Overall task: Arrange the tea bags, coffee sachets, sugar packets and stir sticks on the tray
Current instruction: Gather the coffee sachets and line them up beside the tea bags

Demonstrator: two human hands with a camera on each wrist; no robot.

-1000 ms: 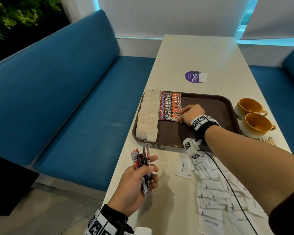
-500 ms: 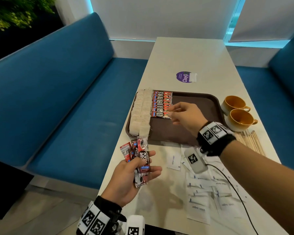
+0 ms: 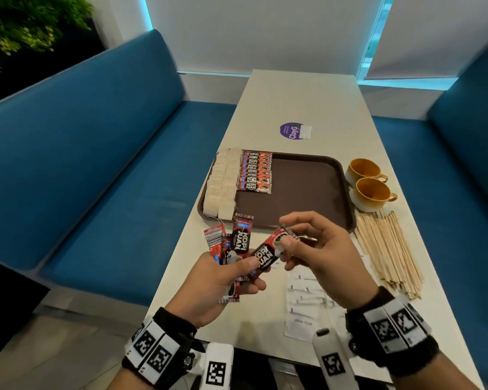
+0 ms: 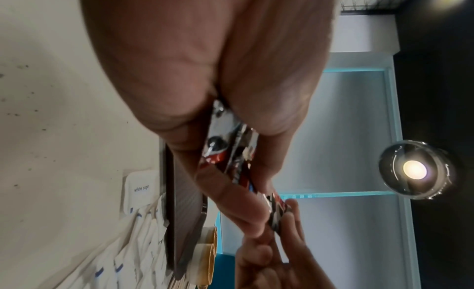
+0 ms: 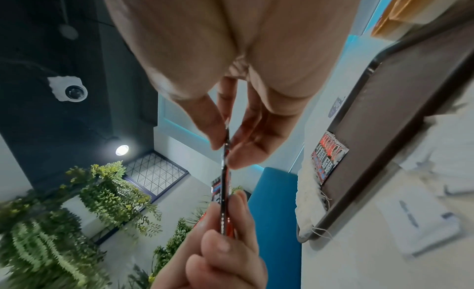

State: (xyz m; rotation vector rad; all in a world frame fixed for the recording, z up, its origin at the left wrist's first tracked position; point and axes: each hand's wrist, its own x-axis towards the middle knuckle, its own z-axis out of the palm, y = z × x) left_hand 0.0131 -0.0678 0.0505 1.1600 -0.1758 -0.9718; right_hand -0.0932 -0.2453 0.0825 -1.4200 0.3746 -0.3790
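A brown tray (image 3: pixel 307 198) lies on the table with two columns of white tea bags (image 3: pixel 221 187) along its left edge and a column of red coffee sachets (image 3: pixel 255 173) beside them. My left hand (image 3: pixel 223 277) grips a fan of several red coffee sachets (image 3: pixel 240 243) in front of the tray. My right hand (image 3: pixel 296 243) pinches the far end of one coffee sachet (image 3: pixel 268 253) whose near end still sits under my left thumb; the right wrist view shows that coffee sachet (image 5: pixel 225 192) edge-on between both hands. White sugar packets (image 3: pixel 304 299) lie under my hands. Wooden stir sticks (image 3: pixel 386 251) lie right of the tray.
Two yellow cups (image 3: pixel 369 184) stand right of the tray, just beyond the stir sticks. A purple sticker (image 3: pixel 293 130) is on the table behind the tray. Blue benches (image 3: pixel 96 164) run along both sides of the table.
My right hand has drawn back from the sachet column on the tray to my left hand and pinched one sachet from the fan. The view has tilted down.
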